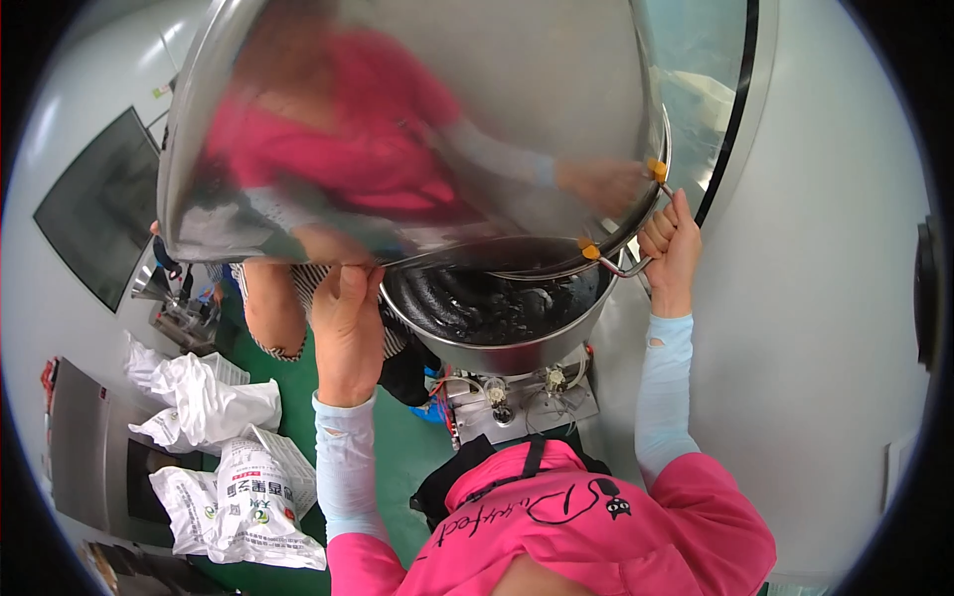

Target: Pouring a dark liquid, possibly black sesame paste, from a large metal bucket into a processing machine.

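A large shiny steel sheet or vessel (407, 119), tilted up, fills the top of the head view and reflects pink clothing. My left hand (348, 308) is closed on its lower edge, thumb in front. My right hand (672, 238) grips a curved metal handle (628, 268) with yellow pieces at its ends, at the right of the steel. Below, a wide steel bowl (507, 348) holds glossy black material (487, 303); its far part is hidden by the tilted steel. The bowl stands above a metal base (571, 402) with fittings and tubes.
A co-worker's bare arm (270, 308) and striped clothing are just left of the bowl, partly hidden. White sacks (238, 497) lie at lower left on the green floor (248, 346). A steel machine (184, 323) stands farther back. A white wall (795, 298) is at right.
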`<state>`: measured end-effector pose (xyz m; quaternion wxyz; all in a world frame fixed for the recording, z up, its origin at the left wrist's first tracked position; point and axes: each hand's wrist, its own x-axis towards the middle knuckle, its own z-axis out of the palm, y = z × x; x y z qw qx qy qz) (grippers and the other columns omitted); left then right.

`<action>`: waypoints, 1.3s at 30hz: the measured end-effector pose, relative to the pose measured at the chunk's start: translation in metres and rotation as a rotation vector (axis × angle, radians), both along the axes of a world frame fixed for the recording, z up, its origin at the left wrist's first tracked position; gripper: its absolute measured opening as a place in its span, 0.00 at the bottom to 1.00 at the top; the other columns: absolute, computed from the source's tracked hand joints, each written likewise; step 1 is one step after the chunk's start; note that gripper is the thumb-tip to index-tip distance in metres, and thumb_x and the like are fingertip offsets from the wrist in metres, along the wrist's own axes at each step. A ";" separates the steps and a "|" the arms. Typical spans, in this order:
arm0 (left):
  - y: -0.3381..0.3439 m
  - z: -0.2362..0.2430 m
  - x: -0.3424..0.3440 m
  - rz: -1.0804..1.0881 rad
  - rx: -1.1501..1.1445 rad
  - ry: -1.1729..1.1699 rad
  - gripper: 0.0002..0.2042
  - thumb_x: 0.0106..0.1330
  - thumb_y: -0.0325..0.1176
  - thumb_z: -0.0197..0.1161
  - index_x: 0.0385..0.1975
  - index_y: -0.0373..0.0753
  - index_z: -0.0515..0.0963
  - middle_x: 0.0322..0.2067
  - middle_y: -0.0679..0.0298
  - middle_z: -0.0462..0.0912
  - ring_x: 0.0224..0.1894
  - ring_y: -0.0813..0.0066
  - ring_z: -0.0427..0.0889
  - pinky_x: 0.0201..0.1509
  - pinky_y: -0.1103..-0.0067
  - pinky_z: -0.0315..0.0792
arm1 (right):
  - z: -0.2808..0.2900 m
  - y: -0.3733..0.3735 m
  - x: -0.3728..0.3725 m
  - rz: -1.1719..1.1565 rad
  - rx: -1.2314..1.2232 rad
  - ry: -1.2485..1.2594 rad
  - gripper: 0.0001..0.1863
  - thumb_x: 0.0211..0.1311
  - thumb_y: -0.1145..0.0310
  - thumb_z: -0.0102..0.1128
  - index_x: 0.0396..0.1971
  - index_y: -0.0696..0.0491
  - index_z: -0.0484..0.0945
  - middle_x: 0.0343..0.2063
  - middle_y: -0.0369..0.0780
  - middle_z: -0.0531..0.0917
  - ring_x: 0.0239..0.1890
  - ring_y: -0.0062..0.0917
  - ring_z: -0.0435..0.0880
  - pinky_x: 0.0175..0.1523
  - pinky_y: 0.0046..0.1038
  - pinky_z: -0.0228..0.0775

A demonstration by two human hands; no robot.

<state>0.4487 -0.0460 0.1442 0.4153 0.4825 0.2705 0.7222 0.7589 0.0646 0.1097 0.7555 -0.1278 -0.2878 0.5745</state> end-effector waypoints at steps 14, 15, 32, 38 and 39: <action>0.007 -0.014 0.003 -0.036 0.086 0.004 0.24 0.59 0.49 0.49 0.48 0.39 0.61 0.48 0.67 0.63 0.52 0.74 0.60 0.56 0.74 0.53 | 0.004 -0.002 -0.007 0.007 -0.049 0.081 0.22 0.61 0.62 0.41 0.08 0.46 0.51 0.04 0.26 0.49 0.05 0.11 0.43 0.09 0.16 0.34; 0.006 -0.012 0.005 -0.027 0.088 0.023 0.23 0.59 0.49 0.49 0.48 0.39 0.61 0.47 0.68 0.64 0.52 0.75 0.61 0.55 0.74 0.53 | 0.003 -0.001 -0.005 0.017 -0.026 0.076 0.22 0.61 0.62 0.41 0.08 0.46 0.51 0.05 0.26 0.49 0.05 0.11 0.43 0.09 0.16 0.34; 0.003 -0.003 0.014 0.026 0.084 0.036 0.23 0.57 0.48 0.53 0.45 0.38 0.62 0.45 0.69 0.64 0.50 0.77 0.62 0.54 0.76 0.54 | 0.000 0.002 -0.002 0.039 -0.013 0.087 0.23 0.62 0.63 0.40 0.07 0.45 0.50 0.05 0.26 0.48 0.06 0.11 0.41 0.09 0.16 0.34; 0.002 -0.006 0.012 0.026 0.080 0.021 0.24 0.56 0.48 0.54 0.46 0.37 0.61 0.46 0.67 0.64 0.51 0.76 0.61 0.54 0.75 0.54 | 0.001 0.002 0.000 0.095 0.007 0.105 0.23 0.62 0.62 0.40 0.07 0.45 0.50 0.05 0.26 0.47 0.06 0.11 0.42 0.09 0.16 0.34; 0.002 -0.006 0.012 0.027 0.082 0.020 0.24 0.56 0.48 0.54 0.46 0.37 0.61 0.46 0.67 0.64 0.51 0.76 0.61 0.54 0.75 0.54 | 0.000 0.002 -0.001 0.097 0.009 0.103 0.23 0.62 0.62 0.40 0.07 0.45 0.50 0.05 0.26 0.47 0.06 0.11 0.42 0.09 0.16 0.34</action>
